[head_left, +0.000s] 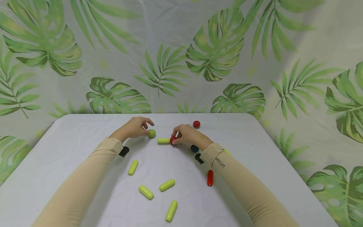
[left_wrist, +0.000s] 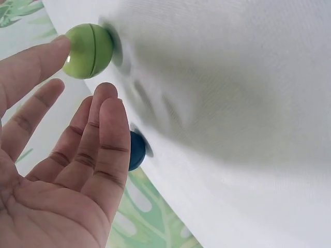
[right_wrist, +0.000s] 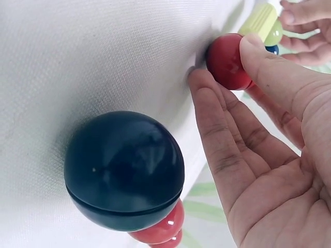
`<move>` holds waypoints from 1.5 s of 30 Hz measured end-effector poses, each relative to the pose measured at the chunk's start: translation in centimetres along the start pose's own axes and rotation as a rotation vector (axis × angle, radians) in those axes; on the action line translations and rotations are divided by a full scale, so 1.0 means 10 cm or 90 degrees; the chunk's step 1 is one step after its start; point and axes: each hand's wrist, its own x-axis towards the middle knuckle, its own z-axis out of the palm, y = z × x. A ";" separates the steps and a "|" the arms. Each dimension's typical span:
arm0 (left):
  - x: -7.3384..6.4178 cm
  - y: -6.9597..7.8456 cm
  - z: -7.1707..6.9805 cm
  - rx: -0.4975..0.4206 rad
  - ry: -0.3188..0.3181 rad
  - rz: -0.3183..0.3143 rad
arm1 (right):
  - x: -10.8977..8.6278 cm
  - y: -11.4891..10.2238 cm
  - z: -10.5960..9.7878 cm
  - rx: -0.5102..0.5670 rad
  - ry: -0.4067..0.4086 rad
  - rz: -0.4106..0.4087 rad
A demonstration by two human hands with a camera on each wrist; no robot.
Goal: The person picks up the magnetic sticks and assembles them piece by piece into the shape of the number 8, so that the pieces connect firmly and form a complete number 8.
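Observation:
At the back of the white table, my right hand point(head_left: 190, 136) pinches a red ball point(right_wrist: 227, 61) between thumb and fingers. The ball sits at the right end of a ribbed yellow-green stick point(head_left: 163, 141). To the left, my left hand point(head_left: 135, 128) has its thumb against a green ball point(left_wrist: 85, 51), while the other fingers stay apart from it. In the left wrist view, those fingers partly cover a blue ball point(left_wrist: 137, 150). A dark blue ball point(right_wrist: 124, 168) lies close to the right hand, below its wrist in the head view.
Another red ball point(head_left: 196, 124) lies near the table's back edge. Several yellow-green sticks, such as the near one point(head_left: 171, 211), are scattered over the white table point(head_left: 93, 124). A red stick point(head_left: 210, 178) lies beside the right forearm. Leaf-print cloth point(head_left: 170, 37) hangs behind.

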 end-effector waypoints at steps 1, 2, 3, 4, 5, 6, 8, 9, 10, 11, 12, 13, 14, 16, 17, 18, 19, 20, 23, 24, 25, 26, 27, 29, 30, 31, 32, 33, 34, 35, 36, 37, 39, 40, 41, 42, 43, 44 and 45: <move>0.01 0.00 0.01 0.002 -0.005 -0.002 | 0.00 0.00 0.00 0.000 -0.001 -0.001; 0.02 -0.01 0.02 0.003 -0.009 -0.004 | 0.00 0.00 0.00 0.000 -0.001 -0.001; 0.03 -0.01 0.03 0.005 -0.012 -0.006 | 0.00 0.00 0.00 0.001 -0.001 0.000; 0.03 -0.01 0.05 0.004 -0.014 -0.008 | 0.00 0.00 0.00 0.000 -0.001 0.000; 0.04 -0.01 0.06 0.003 -0.016 -0.011 | 0.00 0.00 0.00 0.001 -0.001 0.001; 0.04 0.00 0.06 0.002 -0.018 -0.012 | 0.00 0.00 0.00 0.001 0.000 0.002; 0.04 0.00 0.08 0.002 -0.020 -0.014 | 0.01 0.01 0.01 0.001 0.001 0.002; 0.04 0.00 0.09 0.002 -0.021 -0.015 | 0.01 0.01 0.01 0.002 0.001 0.002; 0.04 -0.01 0.10 0.001 -0.022 -0.015 | 0.01 0.01 0.01 0.001 0.001 0.001; 0.05 -0.01 0.11 0.002 -0.023 -0.014 | 0.01 0.01 0.01 0.002 0.001 0.001; 0.05 -0.02 0.11 0.001 -0.024 -0.013 | 0.01 0.01 0.01 0.001 0.002 -0.001; 0.05 -0.02 0.12 -0.001 -0.024 -0.013 | 0.01 0.02 0.01 0.001 0.001 -0.001; 0.05 -0.02 0.13 -0.004 -0.023 -0.012 | 0.01 0.02 0.01 0.002 0.001 0.000; 0.05 -0.03 0.14 -0.008 -0.021 -0.011 | 0.01 0.02 0.01 0.002 0.002 0.001; 0.05 -0.03 0.15 -0.012 -0.018 -0.010 | 0.01 0.02 0.01 0.003 0.002 0.003; 0.05 -0.03 0.15 -0.016 -0.015 -0.010 | 0.00 0.02 0.01 0.004 0.002 0.004; 0.04 -0.04 0.16 -0.020 -0.012 -0.008 | 0.00 0.02 0.01 0.004 0.002 0.006; 0.04 -0.04 0.16 -0.023 -0.010 -0.006 | 0.00 0.02 0.01 0.003 0.002 0.007; 0.01 -0.06 0.16 -0.038 -0.005 0.003 | -0.01 0.02 0.01 0.003 0.001 0.008; 0.00 -0.07 0.17 -0.042 -0.003 0.008 | -0.01 0.02 0.01 0.002 0.000 0.007; -0.02 -0.07 0.17 -0.044 -0.003 0.012 | -0.01 0.02 0.01 0.002 0.000 0.006; -0.04 -0.07 0.17 -0.046 -0.004 0.017 | -0.01 0.02 0.01 0.004 -0.001 0.007; -0.06 -0.07 0.17 -0.050 -0.005 0.022 | -0.01 0.02 0.01 0.004 -0.001 0.007; -0.10 -0.06 0.17 -0.054 -0.006 0.033 | 0.00 0.02 0.02 0.003 0.002 0.009; -0.12 -0.05 0.18 -0.057 -0.008 0.036 | 0.00 0.02 0.02 0.001 0.002 0.008; -0.14 -0.05 0.18 -0.060 -0.010 0.037 | 0.01 0.02 0.02 0.002 0.002 0.009; -0.16 -0.05 0.19 -0.063 -0.010 0.037 | 0.01 0.01 0.02 0.001 0.001 0.008; -0.18 -0.05 0.20 -0.067 -0.011 0.035 | 0.01 0.00 0.02 0.000 0.001 0.008; -0.19 -0.05 0.20 -0.071 -0.012 0.036 | 0.01 0.00 0.02 0.002 0.001 0.009; -0.21 -0.05 0.22 -0.075 -0.012 0.035 | 0.01 -0.01 0.02 0.004 0.000 0.010; -0.21 -0.04 0.23 -0.079 -0.013 0.035 | 0.01 -0.01 0.03 0.007 -0.001 0.011; -0.22 -0.04 0.25 -0.083 -0.013 0.036 | 0.01 -0.01 0.03 0.009 -0.001 0.014; -0.22 -0.02 0.28 -0.094 -0.015 0.042 | 0.01 -0.01 0.03 0.011 0.001 0.020; -0.22 -0.01 0.29 -0.099 -0.016 0.045 | 0.01 0.00 0.03 0.012 0.002 0.022; -0.21 0.00 0.30 -0.102 -0.015 0.045 | 0.01 0.00 0.03 0.010 0.003 0.023; -0.21 0.01 0.31 -0.103 -0.013 0.046 | 0.01 0.00 0.03 0.011 0.004 0.023; -0.21 0.02 0.32 -0.103 -0.011 0.046 | 0.01 0.01 0.03 0.010 0.005 0.023; -0.21 0.03 0.33 -0.102 -0.008 0.045 | 0.01 0.01 0.03 0.009 0.006 0.022; -0.21 0.03 0.33 -0.100 -0.005 0.045 | 0.01 0.01 0.02 0.008 0.007 0.021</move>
